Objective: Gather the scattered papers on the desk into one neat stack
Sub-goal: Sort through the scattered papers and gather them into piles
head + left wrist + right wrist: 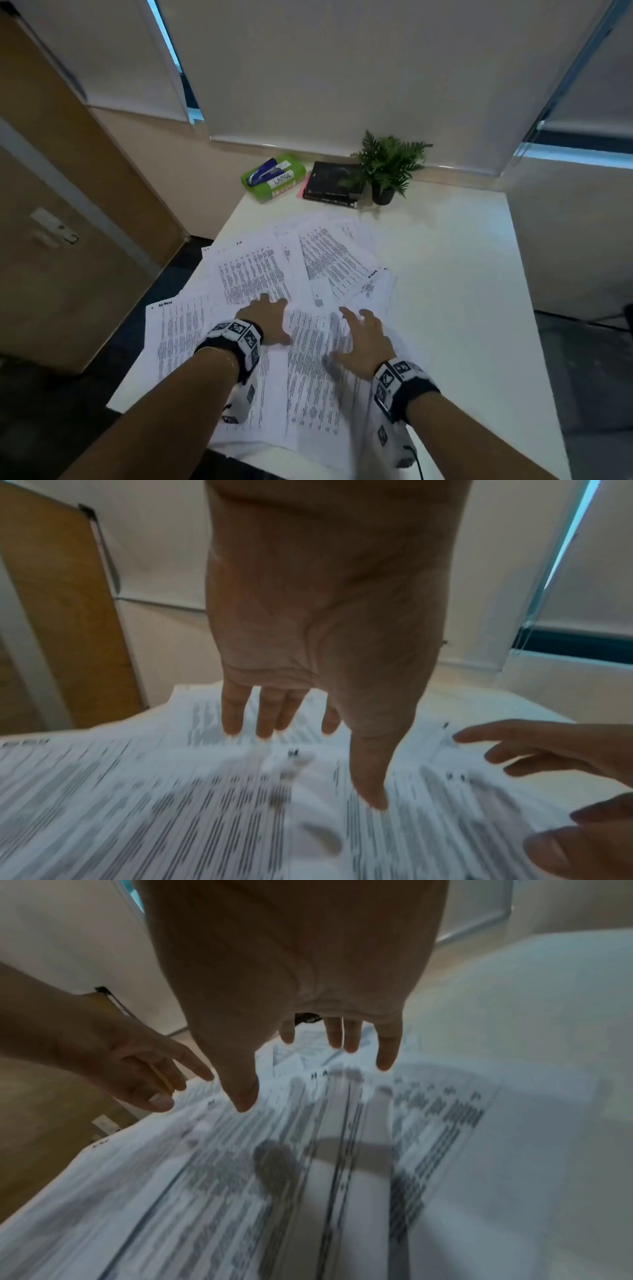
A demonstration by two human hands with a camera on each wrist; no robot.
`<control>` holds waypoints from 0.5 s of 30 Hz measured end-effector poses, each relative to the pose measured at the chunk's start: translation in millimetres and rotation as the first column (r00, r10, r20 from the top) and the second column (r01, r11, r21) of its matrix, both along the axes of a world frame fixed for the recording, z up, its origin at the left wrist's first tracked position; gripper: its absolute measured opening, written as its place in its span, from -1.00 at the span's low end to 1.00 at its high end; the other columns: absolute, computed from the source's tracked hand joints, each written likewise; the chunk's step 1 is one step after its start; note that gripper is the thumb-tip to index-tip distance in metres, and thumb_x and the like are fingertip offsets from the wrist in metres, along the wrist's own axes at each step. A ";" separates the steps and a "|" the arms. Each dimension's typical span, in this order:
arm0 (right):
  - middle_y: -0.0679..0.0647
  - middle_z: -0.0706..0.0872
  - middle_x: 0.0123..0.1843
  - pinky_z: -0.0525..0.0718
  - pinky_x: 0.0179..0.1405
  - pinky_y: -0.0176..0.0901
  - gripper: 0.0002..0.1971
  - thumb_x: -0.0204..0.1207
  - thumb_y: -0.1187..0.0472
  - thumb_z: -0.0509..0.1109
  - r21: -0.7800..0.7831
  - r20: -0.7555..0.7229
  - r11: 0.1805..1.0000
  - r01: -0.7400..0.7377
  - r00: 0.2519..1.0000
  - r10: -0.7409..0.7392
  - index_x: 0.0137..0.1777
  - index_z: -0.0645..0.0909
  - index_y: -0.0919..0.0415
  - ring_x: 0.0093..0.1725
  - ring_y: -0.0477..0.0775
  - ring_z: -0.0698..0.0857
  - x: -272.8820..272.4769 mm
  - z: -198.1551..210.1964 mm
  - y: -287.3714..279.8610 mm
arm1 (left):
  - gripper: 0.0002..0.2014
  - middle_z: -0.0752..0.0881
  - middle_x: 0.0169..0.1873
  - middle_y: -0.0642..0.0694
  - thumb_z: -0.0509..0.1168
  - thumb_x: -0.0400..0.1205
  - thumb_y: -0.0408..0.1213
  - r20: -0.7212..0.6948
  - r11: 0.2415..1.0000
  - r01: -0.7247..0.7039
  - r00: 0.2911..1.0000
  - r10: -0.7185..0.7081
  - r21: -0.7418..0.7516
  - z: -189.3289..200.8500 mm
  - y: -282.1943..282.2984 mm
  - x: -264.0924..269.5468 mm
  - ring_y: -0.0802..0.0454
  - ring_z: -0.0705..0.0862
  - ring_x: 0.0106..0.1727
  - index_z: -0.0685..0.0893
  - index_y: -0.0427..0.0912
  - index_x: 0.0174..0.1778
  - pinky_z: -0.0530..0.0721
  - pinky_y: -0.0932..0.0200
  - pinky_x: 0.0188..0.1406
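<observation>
Two hands, many papers, two books, one plant, one stapler.

Both hands spread, palms down

A: Scattered white printed paper sheets, thin, matt, w/ grey text, on a smooth white desk top w/ a faint sheen.

B: At the back, a glossy green plastic-wrapped pack & matt black book covers. Left, a wood-look brown cabinet, smooth; walls matt.
</observation>
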State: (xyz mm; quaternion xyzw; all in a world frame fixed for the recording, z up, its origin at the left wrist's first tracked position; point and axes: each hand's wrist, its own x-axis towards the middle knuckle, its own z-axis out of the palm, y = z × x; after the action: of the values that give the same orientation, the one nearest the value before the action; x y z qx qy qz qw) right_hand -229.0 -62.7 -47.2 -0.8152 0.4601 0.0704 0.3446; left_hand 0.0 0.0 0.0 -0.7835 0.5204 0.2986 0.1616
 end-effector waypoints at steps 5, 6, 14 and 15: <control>0.19 -0.11 0.84 0.20 0.68 0.35 0.18 0.41 -0.43 0.47 -0.074 -0.074 0.997 0.016 0.997 -0.021 0.83 -0.20 -0.14 0.82 0.24 -0.06 -2.4 -42.8 -2.7 | 0.08 -0.20 0.87 -0.29 0.28 0.61 0.50 0.055 0.987 -0.152 0.986 0.155 -0.054 -55.7 25.9 13.2 -0.38 -0.08 0.88 -0.16 0.17 0.89 0.14 -0.67 0.68; 0.18 -0.09 0.84 0.17 0.68 0.34 0.18 0.40 -0.46 0.46 -0.105 -0.079 0.994 0.017 0.997 -0.026 0.84 -0.19 -0.12 0.82 0.24 -0.04 -2.6 -51.2 -3.4 | 0.10 -0.26 0.87 -0.28 0.25 0.58 0.54 0.048 0.984 -0.169 0.984 0.172 -0.055 -65.8 30.0 15.4 -0.39 -0.15 0.88 -0.20 0.21 0.88 0.11 -0.71 0.66; 0.05 0.05 0.79 0.16 0.66 0.27 0.28 0.28 -0.66 0.35 -0.210 0.079 0.965 0.154 0.987 -0.140 0.84 -0.08 0.02 0.76 0.15 0.04 7.6 -98.9 -25.3 | 0.11 -0.41 0.84 -0.19 0.04 0.45 0.71 -0.068 0.945 -0.273 0.962 0.265 -0.180 -111.1 30.9 36.4 -0.32 -0.33 0.87 -0.36 0.40 0.81 0.01 -0.81 0.61; 0.05 0.06 0.79 0.15 0.66 0.26 0.28 0.28 -0.66 0.34 -0.226 0.100 0.959 0.172 0.983 -0.153 0.83 -0.06 0.02 0.75 0.15 0.05 10.2 -102.9 -26.1 | 0.11 -0.41 0.85 -0.18 0.03 0.45 0.71 -0.080 0.938 -0.285 0.958 0.275 -0.199 -111.7 27.6 36.8 -0.32 -0.34 0.87 -0.34 0.39 0.82 -0.02 -0.81 0.61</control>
State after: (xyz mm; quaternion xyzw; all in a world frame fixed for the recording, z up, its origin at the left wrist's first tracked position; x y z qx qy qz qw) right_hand -218.8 -88.8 -150.1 -0.8117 0.5160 -0.0461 0.2696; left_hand 36.8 27.6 -111.7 -0.8543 0.4360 0.2821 0.0213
